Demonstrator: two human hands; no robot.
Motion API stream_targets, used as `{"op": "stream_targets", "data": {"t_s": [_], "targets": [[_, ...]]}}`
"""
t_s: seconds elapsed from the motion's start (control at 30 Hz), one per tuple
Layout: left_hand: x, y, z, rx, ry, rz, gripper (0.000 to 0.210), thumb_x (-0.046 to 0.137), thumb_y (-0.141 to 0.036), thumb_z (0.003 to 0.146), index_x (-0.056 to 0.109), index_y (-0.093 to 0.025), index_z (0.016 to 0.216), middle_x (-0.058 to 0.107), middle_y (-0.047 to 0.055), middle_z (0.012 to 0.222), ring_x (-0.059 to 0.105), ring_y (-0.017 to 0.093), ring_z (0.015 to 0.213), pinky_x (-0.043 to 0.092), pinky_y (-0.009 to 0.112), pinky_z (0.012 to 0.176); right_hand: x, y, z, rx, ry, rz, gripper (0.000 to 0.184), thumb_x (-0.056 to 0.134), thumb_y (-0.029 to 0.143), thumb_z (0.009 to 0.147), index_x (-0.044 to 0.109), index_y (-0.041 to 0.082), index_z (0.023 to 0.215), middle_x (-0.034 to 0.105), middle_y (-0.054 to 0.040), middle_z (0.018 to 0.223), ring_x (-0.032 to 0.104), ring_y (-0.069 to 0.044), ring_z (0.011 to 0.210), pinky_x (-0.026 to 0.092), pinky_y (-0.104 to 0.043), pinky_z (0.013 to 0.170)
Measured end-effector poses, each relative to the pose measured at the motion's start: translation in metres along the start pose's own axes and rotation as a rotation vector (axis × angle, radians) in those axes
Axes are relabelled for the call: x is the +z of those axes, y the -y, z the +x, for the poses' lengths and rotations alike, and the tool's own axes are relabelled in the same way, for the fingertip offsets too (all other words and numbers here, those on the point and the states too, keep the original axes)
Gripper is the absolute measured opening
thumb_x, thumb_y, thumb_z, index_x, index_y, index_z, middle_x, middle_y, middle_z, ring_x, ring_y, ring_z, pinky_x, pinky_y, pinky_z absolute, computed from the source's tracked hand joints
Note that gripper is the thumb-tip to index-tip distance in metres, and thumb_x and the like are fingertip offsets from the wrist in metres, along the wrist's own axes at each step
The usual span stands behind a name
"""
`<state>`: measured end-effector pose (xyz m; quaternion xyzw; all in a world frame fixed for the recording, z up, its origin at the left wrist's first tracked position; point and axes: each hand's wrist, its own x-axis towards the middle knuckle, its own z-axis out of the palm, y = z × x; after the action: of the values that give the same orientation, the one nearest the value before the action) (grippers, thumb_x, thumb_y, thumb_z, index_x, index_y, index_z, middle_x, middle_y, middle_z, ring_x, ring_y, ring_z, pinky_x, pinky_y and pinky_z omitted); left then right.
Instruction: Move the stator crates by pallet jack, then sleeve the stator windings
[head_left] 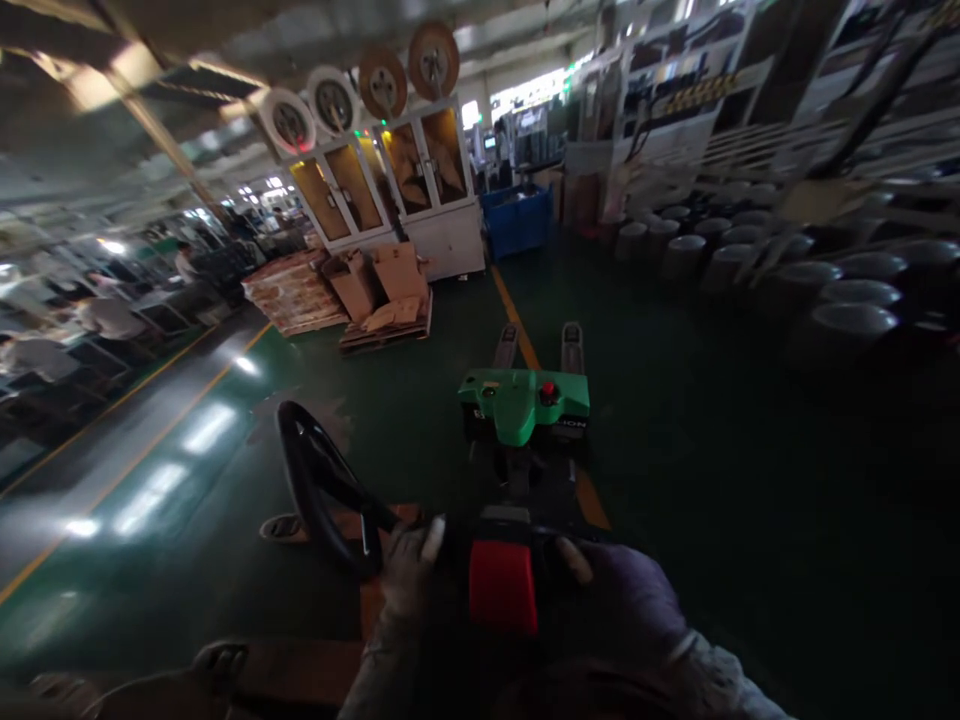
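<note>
A pallet jack with a green cover (517,405) stands in front of me, its two forks pointing away. Its dark control handle, with a red block (502,585) in the middle, sits between my hands. My left hand (409,565) is closed around the left side of the handle, thumb on top. On the right side, my right hand (630,595), in what looks like a purplish glove, is closed with its thumb toward the red block. Its other fingers are in shadow. Just left of my left hand is a black loop handle (322,490) of another, orange jack.
Cardboard boxes (375,290) on a pallet stand ahead left, before white cabinets (435,235) with reels on top. A blue bin (517,220) is beside them. Several dark drums (847,330) line the right. People sit at benches far left. Yellow lines cross the green floor.
</note>
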<state>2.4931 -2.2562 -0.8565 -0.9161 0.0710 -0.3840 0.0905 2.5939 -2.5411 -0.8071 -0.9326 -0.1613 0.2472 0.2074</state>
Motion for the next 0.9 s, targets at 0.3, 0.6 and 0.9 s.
{"op": "stream_targets", "data": {"t_s": [0.3, 0.6, 0.9], "targets": [[0.078, -0.003, 0.034, -0.491, 0.115, 0.062, 0.038, 0.067, -0.019, 0.075, 0.072, -0.032, 0.111, 0.07, 0.006, 0.096, 0.06, 0.024, 0.087, 0.037, 0.047, 0.094, -0.021, -0.003, 0.076, 0.031, -0.026, -0.034, 0.053, 0.028, 0.053, 0.1, 0.076, 0.029, 0.104, 0.074, -0.0063, 0.095, 0.069, -0.023, 0.093, 0.042, -0.028, 0.072], [0.153, 0.05, 0.07, -0.624, 0.099, 0.082, 0.026, 0.067, -0.02, 0.074, 0.077, -0.029, 0.096, 0.069, 0.005, 0.089, 0.056, 0.022, 0.086, 0.039, 0.038, 0.087, -0.035, 0.023, 0.152, -0.092, 0.005, -0.029, 0.054, 0.028, 0.056, 0.1, 0.074, 0.031, 0.108, 0.075, -0.0079, 0.097, 0.07, -0.025, 0.096, 0.046, -0.03, 0.074], [0.203, 0.121, 0.18, -0.123, 0.181, -0.027, 0.027, 0.071, -0.022, 0.064, 0.071, -0.029, 0.09, 0.071, 0.0, 0.082, 0.063, 0.02, 0.079, 0.046, 0.033, 0.076, -0.11, 0.033, 0.243, -0.12, -0.023, 0.031, 0.049, 0.032, 0.049, 0.099, 0.076, 0.029, 0.098, 0.075, -0.0078, 0.092, 0.071, -0.022, 0.088, 0.049, -0.027, 0.072]]}}
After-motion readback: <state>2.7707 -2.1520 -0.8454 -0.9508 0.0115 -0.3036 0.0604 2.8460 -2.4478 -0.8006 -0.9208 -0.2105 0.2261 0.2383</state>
